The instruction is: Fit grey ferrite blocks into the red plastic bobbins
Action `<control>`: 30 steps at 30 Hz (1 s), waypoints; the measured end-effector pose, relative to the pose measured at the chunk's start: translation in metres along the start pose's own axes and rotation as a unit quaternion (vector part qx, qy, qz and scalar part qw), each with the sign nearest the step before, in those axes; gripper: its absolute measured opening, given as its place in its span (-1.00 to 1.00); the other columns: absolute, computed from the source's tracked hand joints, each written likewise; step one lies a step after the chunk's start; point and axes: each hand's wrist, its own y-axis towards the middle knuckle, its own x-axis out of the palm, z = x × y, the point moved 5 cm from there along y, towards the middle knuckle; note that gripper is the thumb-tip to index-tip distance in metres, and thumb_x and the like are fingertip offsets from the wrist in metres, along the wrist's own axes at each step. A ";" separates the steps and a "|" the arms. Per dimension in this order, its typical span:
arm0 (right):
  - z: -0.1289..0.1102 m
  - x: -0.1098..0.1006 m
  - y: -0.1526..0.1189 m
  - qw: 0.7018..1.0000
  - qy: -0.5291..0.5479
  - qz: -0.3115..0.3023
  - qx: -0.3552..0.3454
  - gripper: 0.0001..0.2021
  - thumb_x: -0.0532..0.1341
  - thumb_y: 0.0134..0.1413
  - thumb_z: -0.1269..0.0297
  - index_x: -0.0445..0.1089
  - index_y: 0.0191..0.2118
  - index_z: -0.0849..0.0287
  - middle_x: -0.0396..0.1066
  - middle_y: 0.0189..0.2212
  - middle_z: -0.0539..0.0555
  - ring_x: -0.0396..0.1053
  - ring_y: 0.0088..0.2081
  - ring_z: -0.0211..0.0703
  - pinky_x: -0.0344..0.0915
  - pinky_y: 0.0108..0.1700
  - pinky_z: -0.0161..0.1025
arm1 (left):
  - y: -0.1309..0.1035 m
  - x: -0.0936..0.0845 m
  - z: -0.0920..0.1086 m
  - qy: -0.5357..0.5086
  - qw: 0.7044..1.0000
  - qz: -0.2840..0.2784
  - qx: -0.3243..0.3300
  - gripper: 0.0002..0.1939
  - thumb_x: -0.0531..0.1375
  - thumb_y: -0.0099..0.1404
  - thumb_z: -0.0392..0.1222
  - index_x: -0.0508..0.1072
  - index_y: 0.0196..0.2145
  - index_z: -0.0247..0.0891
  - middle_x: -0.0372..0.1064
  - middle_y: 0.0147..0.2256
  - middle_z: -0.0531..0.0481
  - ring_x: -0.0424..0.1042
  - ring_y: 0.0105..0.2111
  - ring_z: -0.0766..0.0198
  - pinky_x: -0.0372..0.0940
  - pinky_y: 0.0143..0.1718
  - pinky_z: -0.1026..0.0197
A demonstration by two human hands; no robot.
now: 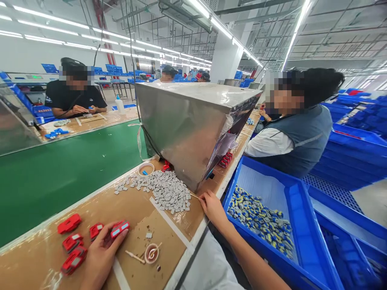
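My left hand (pixel 102 251) is closed around a red plastic part (pixel 120 228) with two pale rectangles on its side, just above the table. Several similar red parts (pixel 72 241) lie to its left. Between thumb and fingers, my right hand (pixel 213 207) pinches a thin wooden stick (pixel 195 196). The stick's tip points at the right edge of a heap of small grey rectangular pieces (pixel 171 191). Between my hands stands a small cup (pixel 151 253) with a stick in it. Beside the cup are a short stick (pixel 135 257) and one loose grey piece (pixel 148 235).
A metal hood (pixel 187 133) rises beyond the heap. The green conveyor belt (pixel 69 173) runs along the left. At right, a blue bin (pixel 302 217) holds many small grey, yellow and blue parts. A person (pixel 290 137) sits close on the right; another (pixel 75 96) works across the belt.
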 end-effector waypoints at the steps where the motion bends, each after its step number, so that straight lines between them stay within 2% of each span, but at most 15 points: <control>1: 0.000 -0.002 -0.001 1.000 0.009 0.001 0.001 -0.77 0.10 0.30 0.29 0.45 -0.34 0.16 0.44 -0.31 0.17 0.45 -0.24 0.03 0.41 -0.12 -0.06 | 0.000 0.000 -0.001 -0.002 1.000 0.002 0.006 -0.37 0.44 -0.19 0.31 0.58 -0.26 -0.20 0.67 -0.24 -0.08 0.64 -0.15 -0.07 0.55 -0.05 0.07; 10: 0.012 -0.016 -0.013 0.993 0.103 0.025 0.043 -0.69 0.08 0.33 0.08 0.44 -0.25 0.17 0.53 -0.36 0.16 0.48 -0.35 -0.03 0.41 -0.27 -0.14 | 0.001 0.002 -0.004 -0.004 0.999 0.000 0.044 -0.34 0.41 -0.13 0.38 0.57 -0.27 -0.22 0.65 -0.25 -0.12 0.64 -0.18 -0.08 0.56 -0.09 0.04; 17: 0.017 -0.016 -0.011 0.982 0.172 0.050 0.061 -0.54 0.14 0.25 -0.11 0.49 -0.13 0.23 0.58 -0.32 0.24 0.53 -0.32 0.04 0.48 -0.23 -0.07 | -0.003 0.002 -0.003 -0.008 0.999 -0.026 0.046 -0.39 0.39 -0.02 0.32 0.55 -0.21 -0.24 0.64 -0.23 -0.13 0.63 -0.15 -0.06 0.54 -0.04 0.04; 22: 0.009 -0.009 -0.008 0.979 0.187 0.052 0.062 -0.54 0.14 0.25 -0.13 0.55 -0.18 0.19 0.59 -0.30 0.23 0.52 -0.32 0.02 0.47 -0.24 -0.09 | 0.003 -0.002 -0.015 -0.006 0.999 -0.032 0.036 -0.40 0.42 -0.03 0.29 0.58 -0.19 -0.22 0.65 -0.20 -0.09 0.64 -0.11 -0.06 0.54 -0.01 0.08; 25: 0.004 -0.004 -0.005 0.979 0.184 0.059 0.068 -0.52 0.14 0.25 -0.15 0.57 -0.17 0.19 0.59 -0.34 0.21 0.49 -0.40 -0.01 0.44 -0.33 -0.12 | 0.010 -0.005 -0.023 0.003 0.999 -0.033 0.026 -0.41 0.45 -0.05 0.26 0.59 -0.18 -0.20 0.66 -0.17 -0.06 0.63 -0.08 -0.07 0.55 -0.02 0.11; 30: 0.001 -0.003 0.001 0.977 0.180 0.085 0.075 -0.52 0.13 0.27 -0.12 0.56 -0.22 0.22 0.58 -0.38 0.20 0.47 -0.43 -0.02 0.39 -0.35 -0.14 | 0.013 -0.005 -0.025 0.003 0.999 -0.045 0.015 -0.35 0.43 -0.08 0.33 0.57 -0.18 -0.21 0.66 -0.16 -0.07 0.63 -0.07 -0.08 0.53 0.02 0.10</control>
